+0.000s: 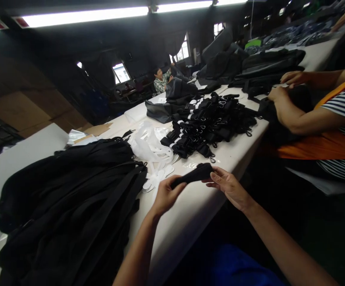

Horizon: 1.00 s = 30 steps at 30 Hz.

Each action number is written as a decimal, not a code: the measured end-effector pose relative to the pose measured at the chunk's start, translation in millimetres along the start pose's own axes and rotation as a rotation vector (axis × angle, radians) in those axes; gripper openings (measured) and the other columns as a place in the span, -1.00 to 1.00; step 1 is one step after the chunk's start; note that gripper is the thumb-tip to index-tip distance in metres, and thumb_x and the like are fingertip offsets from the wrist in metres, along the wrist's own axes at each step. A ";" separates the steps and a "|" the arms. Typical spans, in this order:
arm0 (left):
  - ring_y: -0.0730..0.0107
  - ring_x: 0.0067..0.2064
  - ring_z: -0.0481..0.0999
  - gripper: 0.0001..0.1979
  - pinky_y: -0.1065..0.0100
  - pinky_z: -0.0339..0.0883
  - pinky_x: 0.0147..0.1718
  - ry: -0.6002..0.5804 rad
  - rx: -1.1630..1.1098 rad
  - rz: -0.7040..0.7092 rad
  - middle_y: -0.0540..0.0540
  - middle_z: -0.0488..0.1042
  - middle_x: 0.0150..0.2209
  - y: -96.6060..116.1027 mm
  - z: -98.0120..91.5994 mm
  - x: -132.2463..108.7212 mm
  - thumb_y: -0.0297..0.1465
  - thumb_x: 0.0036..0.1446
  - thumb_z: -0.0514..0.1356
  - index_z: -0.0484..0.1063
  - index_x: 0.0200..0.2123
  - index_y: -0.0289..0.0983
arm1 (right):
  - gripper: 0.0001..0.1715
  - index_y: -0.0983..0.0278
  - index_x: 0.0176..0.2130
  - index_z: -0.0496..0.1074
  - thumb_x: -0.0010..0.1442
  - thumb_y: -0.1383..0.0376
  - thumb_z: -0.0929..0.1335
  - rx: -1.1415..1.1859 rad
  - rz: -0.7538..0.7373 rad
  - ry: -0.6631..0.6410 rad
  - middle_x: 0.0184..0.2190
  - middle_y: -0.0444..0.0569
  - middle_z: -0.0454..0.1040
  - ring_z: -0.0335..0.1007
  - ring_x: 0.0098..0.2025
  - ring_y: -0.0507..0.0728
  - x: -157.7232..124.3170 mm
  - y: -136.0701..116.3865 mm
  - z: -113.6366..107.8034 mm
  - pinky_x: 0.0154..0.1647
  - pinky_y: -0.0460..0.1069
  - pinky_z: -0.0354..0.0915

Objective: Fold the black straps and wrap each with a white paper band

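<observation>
A folded black strap (194,174) is stretched between my two hands above the table's near edge. My left hand (168,192) grips its left end, thumb on top. At the other end, the fingers of my right hand (227,184) are closed on the strap. Just beyond lies a pile of bundled black straps (211,123) with metal snap hooks and white bands. White strips (153,149) of thin material lie left of that pile. Nearest my left arm is a big heap of black straps (79,206).
The pale table (178,222) runs away to the back right. At the right, a co-worker (339,115) in stripes and orange handles black fabric. Dark bags (267,65) are stacked farther back, where another person (162,81) stands. Cardboard boxes (20,111) stand at the left.
</observation>
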<state>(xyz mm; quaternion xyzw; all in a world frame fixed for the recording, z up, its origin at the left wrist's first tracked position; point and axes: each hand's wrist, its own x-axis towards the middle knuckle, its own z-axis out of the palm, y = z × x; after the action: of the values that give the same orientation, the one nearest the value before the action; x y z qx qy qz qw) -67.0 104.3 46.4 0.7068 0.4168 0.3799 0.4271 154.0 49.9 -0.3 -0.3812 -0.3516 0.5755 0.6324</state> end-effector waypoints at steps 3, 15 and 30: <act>0.54 -0.53 0.35 -0.70 0.50 0.13 -0.57 0.247 -0.149 -0.039 0.04 0.47 -0.48 -26.2 -41.7 17.8 -0.18 0.05 0.30 0.48 -0.24 -0.26 | -0.65 0.31 -0.19 0.50 0.24 0.08 0.35 -0.472 -0.135 -0.017 -0.24 0.02 0.53 0.47 -0.26 0.11 32.4 20.2 11.2 -0.22 -0.02 0.37; 0.50 -0.43 0.47 -0.61 0.53 0.23 -0.59 0.496 -0.398 -0.112 -0.11 0.56 -0.18 -70.0 -78.9 10.6 -0.16 0.04 0.32 0.45 -0.11 -0.24 | -0.85 0.23 -0.36 0.51 -0.05 0.36 0.47 -1.413 -0.050 -0.396 -0.39 -0.12 0.50 0.39 -0.33 0.09 132.2 44.4 62.9 -0.36 -0.07 0.15; 0.50 -0.43 0.44 -0.62 0.52 0.23 -0.57 0.438 -0.472 -0.018 -0.10 0.53 -0.21 -50.3 -72.2 5.0 -0.15 0.10 0.27 0.41 -0.08 -0.24 | -0.61 0.32 -0.26 0.55 -0.20 0.49 0.48 -1.383 0.170 -0.414 -0.46 -0.08 0.48 0.37 -0.36 0.12 107.6 25.4 69.3 -0.39 -0.06 0.14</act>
<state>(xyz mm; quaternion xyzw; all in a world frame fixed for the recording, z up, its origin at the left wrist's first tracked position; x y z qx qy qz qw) -142.9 144.1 26.1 0.4861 0.4052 0.6054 0.4827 90.9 163.7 9.9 -0.6030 -0.7166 0.3291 0.1205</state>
